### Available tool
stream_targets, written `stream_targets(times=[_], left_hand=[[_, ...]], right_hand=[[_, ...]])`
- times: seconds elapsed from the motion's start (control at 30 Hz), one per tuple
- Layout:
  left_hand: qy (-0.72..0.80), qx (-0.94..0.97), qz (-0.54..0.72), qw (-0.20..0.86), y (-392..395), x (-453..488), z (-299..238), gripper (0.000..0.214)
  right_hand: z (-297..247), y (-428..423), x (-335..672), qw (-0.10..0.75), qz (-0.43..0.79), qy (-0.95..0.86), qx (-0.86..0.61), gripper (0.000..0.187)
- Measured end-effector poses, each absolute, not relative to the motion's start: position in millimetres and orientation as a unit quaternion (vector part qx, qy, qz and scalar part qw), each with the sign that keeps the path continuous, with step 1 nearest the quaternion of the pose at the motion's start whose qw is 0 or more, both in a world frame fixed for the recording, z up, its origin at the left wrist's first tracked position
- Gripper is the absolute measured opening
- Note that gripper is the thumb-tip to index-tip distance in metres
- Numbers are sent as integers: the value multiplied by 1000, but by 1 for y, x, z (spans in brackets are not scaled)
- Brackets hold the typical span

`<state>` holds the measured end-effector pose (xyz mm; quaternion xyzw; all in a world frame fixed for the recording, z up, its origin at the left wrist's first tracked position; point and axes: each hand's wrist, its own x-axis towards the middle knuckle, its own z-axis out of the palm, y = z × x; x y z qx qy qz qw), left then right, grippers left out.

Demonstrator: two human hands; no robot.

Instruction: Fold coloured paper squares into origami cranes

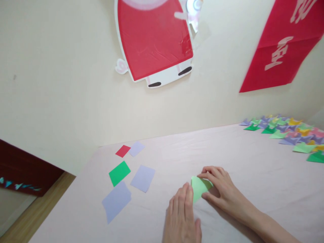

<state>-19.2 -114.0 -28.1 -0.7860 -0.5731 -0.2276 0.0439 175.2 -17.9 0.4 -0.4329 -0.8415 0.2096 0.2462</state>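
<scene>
A folded piece of light green paper (pixel 198 189) lies on the pale cloth-covered surface in front of me. My left hand (pixel 180 209) rests flat, its straight fingers side by side, with the fingertips at the paper's left edge. From the right, my right hand (pixel 219 189) curls its thumb and fingers about the paper's right-hand part and grips it. The fingers hide part of the right corner.
To the left lie a red sheet (pixel 123 151), a green sheet (pixel 119 173) and several lilac sheets (pixel 143 178). Rows of folded paper pieces (pixel 286 133) in several colours stand at the far right. A wall (pixel 76 84) with red decorations (pixel 157 37) rises behind.
</scene>
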Motion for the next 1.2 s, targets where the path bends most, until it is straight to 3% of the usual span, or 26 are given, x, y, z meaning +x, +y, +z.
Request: stream_targets(times=[0.17, 0.43, 0.63, 0.87, 1.07, 1.2], left_hand=[[-498, -835, -232, -9, -106, -25, -19, 92], [-482, -867, -106, -69, -100, -37, -14, 87], [-483, -870, -97, -21, -105, -30, -25, 78], [-532, -831, -160, 30, -113, -8, -36, 83], [-566, -803, -179, 59, -114, -1, -40, 80], [-534, -824, -178, 64, -110, -17, -31, 72]], right_hand=[[8, -21, 172, 252, 208, -865, -382, 17], [5, -17, 175, 316, 124, -889, -306, 27], [2, -10, 177, 298, 43, -894, -332, 27], [6, -33, 173, 268, -27, -908, -321, 36], [8, -43, 175, 258, -12, -919, -298, 32], [7, -36, 181, 245, 66, -905, -342, 22]])
